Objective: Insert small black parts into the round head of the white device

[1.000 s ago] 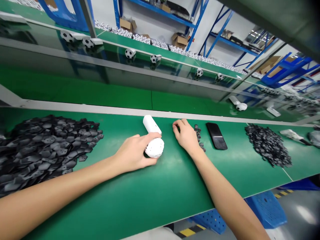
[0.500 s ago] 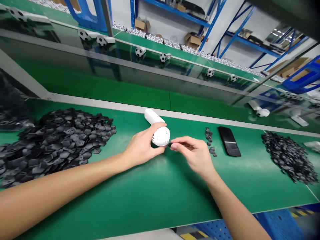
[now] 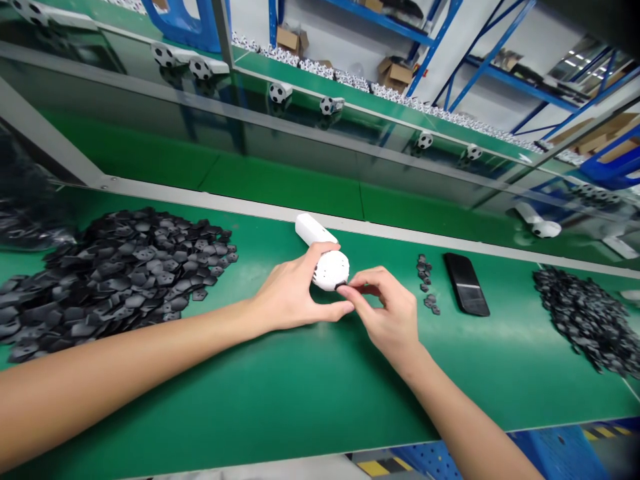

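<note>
My left hand (image 3: 293, 297) is wrapped round the ball-shaped head of a white device (image 3: 325, 257) whose handle points away from me across the green table (image 3: 300, 387). My right hand (image 3: 387, 317) pinches a small black piece (image 3: 341, 287) between thumb and forefinger and holds it against the white head. A few loose black pieces (image 3: 426, 283) lie just right of my right hand.
A large heap of black pieces (image 3: 110, 273) covers the table's left side and another heap (image 3: 585, 317) lies at the right. A black phone (image 3: 467, 284) lies flat between them. Behind a metal rail, a green conveyor carries football-patterned devices (image 3: 280, 92). Blue racks stand beyond.
My right hand left the small pile of black pieces, came over to the white head with one piece pinched, and now presses it there. My left hand kept its hold.
</note>
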`<action>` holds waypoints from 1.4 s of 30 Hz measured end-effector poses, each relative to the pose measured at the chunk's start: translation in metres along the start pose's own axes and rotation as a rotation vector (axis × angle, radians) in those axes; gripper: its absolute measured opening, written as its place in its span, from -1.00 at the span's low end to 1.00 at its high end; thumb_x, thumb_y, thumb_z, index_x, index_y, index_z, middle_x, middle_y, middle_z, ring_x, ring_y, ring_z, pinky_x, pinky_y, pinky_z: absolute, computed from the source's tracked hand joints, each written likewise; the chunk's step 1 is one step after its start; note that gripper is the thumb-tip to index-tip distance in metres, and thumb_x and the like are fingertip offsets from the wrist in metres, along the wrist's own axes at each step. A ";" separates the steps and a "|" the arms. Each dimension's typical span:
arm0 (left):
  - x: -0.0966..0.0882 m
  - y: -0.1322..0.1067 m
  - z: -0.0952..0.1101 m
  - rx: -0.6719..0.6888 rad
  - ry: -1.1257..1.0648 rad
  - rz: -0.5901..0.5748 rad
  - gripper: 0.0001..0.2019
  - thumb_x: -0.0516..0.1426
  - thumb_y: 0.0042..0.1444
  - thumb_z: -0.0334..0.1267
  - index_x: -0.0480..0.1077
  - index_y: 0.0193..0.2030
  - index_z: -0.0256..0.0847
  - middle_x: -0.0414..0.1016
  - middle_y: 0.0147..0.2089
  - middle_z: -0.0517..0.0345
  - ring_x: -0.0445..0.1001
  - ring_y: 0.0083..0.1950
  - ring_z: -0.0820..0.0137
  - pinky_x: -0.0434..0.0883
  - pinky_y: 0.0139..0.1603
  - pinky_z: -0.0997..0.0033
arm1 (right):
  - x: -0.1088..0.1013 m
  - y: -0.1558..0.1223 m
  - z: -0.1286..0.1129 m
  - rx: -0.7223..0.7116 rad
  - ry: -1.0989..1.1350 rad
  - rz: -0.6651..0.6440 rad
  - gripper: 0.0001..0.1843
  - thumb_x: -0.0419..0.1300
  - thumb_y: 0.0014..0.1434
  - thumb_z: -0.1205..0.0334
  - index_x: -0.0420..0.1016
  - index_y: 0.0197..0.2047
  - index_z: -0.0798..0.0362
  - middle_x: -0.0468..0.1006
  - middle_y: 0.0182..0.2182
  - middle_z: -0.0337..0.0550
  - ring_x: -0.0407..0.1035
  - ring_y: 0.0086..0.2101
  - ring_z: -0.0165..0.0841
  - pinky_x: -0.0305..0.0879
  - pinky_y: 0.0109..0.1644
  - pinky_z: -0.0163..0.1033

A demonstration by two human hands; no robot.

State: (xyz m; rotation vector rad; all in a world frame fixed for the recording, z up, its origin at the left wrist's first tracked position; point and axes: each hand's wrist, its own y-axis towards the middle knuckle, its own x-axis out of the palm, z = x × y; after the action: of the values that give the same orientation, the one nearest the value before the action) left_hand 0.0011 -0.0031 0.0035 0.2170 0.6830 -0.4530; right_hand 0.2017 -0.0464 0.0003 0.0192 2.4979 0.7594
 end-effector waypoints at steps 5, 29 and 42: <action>0.000 0.000 -0.001 0.005 -0.021 -0.015 -0.09 0.32 0.04 0.34 0.07 0.42 0.09 0.58 0.15 0.12 0.62 -0.04 0.07 0.48 -0.13 0.17 | 0.003 -0.001 0.003 0.051 0.031 -0.020 -0.84 0.44 0.29 0.28 0.53 -0.15 -0.07 0.58 -0.28 -0.25 0.52 -0.26 -0.34 0.60 -0.17 -0.23; 0.008 -0.005 -0.008 0.184 0.103 0.065 -0.25 0.24 0.20 0.32 0.17 0.37 -0.02 0.58 0.24 0.05 0.66 -0.07 0.11 0.46 -0.15 0.20 | 0.000 -0.013 0.015 -0.038 -0.107 -0.098 -0.41 0.35 0.38 0.15 0.46 0.43 -0.13 0.69 -0.18 -0.14 0.58 -0.24 -0.25 0.67 -0.02 -0.09; 0.001 0.004 -0.008 0.128 -0.031 0.070 -0.37 0.25 0.22 0.22 0.26 0.31 0.00 0.64 0.05 0.13 0.62 -0.18 0.25 0.42 -0.21 0.35 | -0.029 0.013 0.013 0.120 0.119 -0.300 -0.56 0.13 0.52 0.07 0.51 0.38 -0.11 0.71 -0.11 -0.17 0.59 -0.11 -0.28 0.57 0.09 -0.11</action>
State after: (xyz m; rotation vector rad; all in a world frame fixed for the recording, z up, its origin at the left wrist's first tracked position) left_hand -0.0007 0.0031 -0.0028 0.3532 0.6146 -0.4325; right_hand 0.2313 -0.0331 0.0117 -0.3600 2.5736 0.4982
